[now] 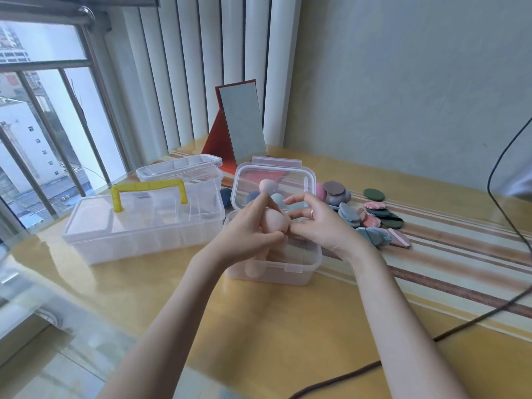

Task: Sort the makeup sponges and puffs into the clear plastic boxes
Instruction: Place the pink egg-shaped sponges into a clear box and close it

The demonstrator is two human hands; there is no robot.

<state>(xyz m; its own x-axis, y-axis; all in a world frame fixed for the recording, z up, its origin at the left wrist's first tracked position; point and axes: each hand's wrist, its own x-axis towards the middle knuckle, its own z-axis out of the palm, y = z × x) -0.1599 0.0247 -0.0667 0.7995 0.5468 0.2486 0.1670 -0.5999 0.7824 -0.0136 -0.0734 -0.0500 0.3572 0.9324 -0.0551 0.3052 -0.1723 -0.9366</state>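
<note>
Two bare forearms, no sleeves in view. Thin gold-toned ring on a finger of the right hand [322, 226], toward twelve o'clock of the knuckles. Left hand [247, 228] unadorned.
</note>
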